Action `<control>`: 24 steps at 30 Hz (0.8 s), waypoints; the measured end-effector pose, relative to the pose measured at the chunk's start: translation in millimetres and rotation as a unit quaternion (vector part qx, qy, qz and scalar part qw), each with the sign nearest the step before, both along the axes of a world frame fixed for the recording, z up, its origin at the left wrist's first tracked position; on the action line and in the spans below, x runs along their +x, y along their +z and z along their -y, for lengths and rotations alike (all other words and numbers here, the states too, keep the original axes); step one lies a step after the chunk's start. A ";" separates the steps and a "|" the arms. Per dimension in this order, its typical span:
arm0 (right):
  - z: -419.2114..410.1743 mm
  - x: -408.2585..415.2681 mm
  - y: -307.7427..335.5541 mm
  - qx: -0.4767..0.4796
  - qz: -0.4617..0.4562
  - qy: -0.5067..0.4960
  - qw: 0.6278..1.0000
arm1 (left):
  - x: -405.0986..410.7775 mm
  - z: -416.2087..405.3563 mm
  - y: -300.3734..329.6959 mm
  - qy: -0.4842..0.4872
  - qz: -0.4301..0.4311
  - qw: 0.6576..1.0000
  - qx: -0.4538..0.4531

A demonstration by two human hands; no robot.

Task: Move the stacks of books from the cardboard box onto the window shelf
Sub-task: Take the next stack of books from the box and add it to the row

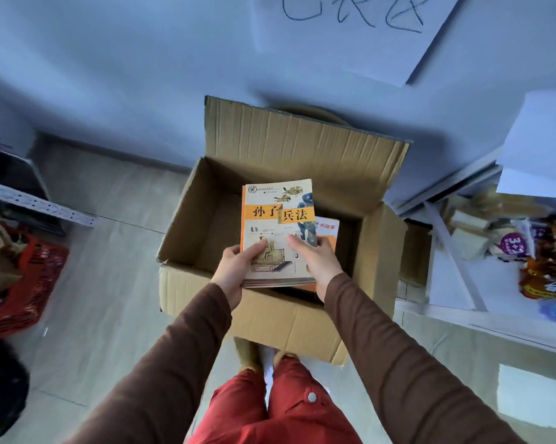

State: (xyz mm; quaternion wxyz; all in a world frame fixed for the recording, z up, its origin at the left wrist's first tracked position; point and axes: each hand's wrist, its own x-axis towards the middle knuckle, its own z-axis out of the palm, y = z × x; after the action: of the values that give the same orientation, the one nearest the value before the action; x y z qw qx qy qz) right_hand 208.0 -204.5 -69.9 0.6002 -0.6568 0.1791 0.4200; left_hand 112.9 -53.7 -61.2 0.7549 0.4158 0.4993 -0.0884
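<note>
An open cardboard box stands on the floor in front of me, its far flap raised against the wall. Above its opening I hold a small stack of books with an orange and cream cover on top. My left hand grips the stack's near left corner, thumb on the cover. My right hand grips the near right edge. An orange book shows just under and to the right of the stack; whether it lies in the box or belongs to the stack is unclear. The window shelf is out of sight.
A white metal rack with snack packets stands close on the right. A grey shelf rail and a red basket sit at the left. Grey floor tiles lie around the box. A paper sheet hangs on the wall.
</note>
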 end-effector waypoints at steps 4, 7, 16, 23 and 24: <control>-60.3 -34.5 51.4 0.032 0.064 0.077 0.994 | -54.3 -49.8 49.7 0.049 0.049 0.997 0.025; -115.6 -75.1 89.7 0.057 0.108 0.141 0.983 | -107.2 -89.9 84.4 0.108 0.071 0.990 0.058; -279.3 -294.5 184.3 0.149 0.141 0.288 0.935 | -349.8 -205.3 167.0 0.280 0.121 0.939 0.160; -377.5 -467.2 232.0 0.195 0.123 0.368 0.901 | -527.7 -265.5 221.6 0.389 0.118 0.887 0.219; -390.9 -485.6 237.1 0.207 0.118 0.380 0.894 | -547.4 -273.5 229.1 0.405 0.118 0.879 0.223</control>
State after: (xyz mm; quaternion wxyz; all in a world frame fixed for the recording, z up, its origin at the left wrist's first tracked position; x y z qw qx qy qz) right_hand -277.6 186.4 167.2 0.5342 -0.5802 -0.2477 0.5627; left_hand -434.5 219.8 167.9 0.6652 0.3423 0.5377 0.3888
